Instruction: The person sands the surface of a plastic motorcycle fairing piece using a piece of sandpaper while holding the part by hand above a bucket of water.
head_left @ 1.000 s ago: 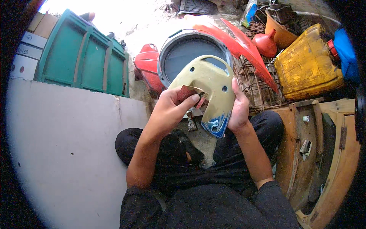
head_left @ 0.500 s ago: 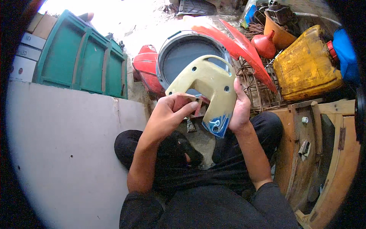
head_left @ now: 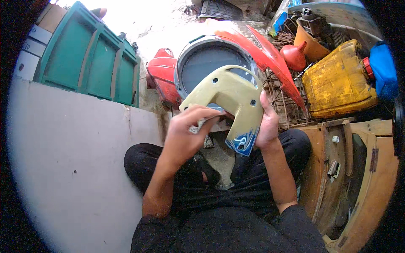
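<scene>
A curved plastic fairing panel [head_left: 230, 90], pale yellow-beige with scuffed blue paint at its lower tip, is held tilted over my lap. It has several screw holes and a deep notch in its near side. My right hand [head_left: 268, 122] grips the panel's right edge, thumb up along the side and palm behind it. At the notch, my left hand [head_left: 187, 128] is closed in a pinch, slightly blurred by motion. A small folded piece of reddish sandpaper is between its fingers, now mostly hidden by them.
Beyond the panel stands a round grey basin [head_left: 213, 59] with dark water. Red fairings [head_left: 162, 76] lie beside it. On the right are a red funnel [head_left: 294, 57], a yellow jerrycan [head_left: 337, 80] and a wooden frame [head_left: 367, 168]. A white board [head_left: 80, 164] and green crate [head_left: 90, 59] flank my left.
My left hand has shifted slightly left and turned, covering most of the sandpaper. The panel and my right hand sit slightly lower in view.
</scene>
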